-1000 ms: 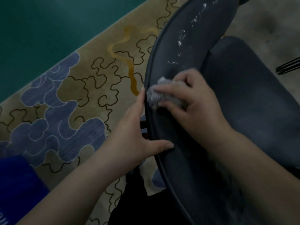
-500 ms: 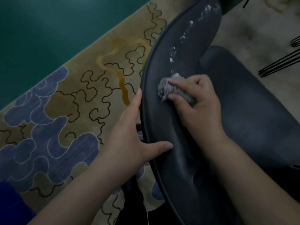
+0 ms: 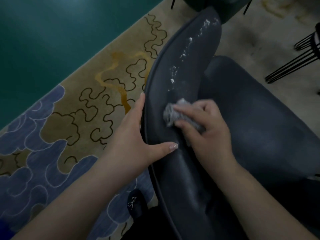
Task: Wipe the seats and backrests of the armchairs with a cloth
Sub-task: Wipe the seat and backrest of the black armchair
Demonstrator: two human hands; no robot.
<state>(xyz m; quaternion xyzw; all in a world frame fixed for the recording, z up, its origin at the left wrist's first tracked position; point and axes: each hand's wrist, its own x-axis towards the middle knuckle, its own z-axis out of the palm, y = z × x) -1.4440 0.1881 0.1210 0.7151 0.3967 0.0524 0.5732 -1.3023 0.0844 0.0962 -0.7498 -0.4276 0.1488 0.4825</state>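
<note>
Head cam, looking down over the top of a dark armchair. The backrest [image 3: 174, 167] runs as a curved band from near centre up to the far right, and the seat [image 3: 259, 129] sits just right of it.

Right hand [image 3: 210, 129] has its fingers curled round a crumpled grey cloth [image 3: 173, 113], pressing it flat against the inner face of the backrest about halfway along. The cloth pokes out left of the fingertips, and a bit shows under the palm too.

Left hand [image 3: 133, 137] is on the backrest's outer edge: fingers lie straight along the back side, thumb [image 3: 164, 148] stretched over the rim onto the inner face, so it's clamping the rim between thumb and fingers. The thumb tip ends just near of the cloth; touching or not, can't say, it's too dim and blurry there.

Farther up the backrest there's a trail of white specks [image 3: 181, 56] running to the far end, well beyond the cloth.

Under it all is a rug [image 3: 72, 118] with blue cloud shapes and dark squiggly lines on tan, and teal floor [image 3: 52, 35] at far left. Thin black metal legs [image 3: 294, 63] stand on the far right. A dark shoe [image 3: 136, 203] with a small sparkly bow is at the near edge, left of the backrest.
</note>
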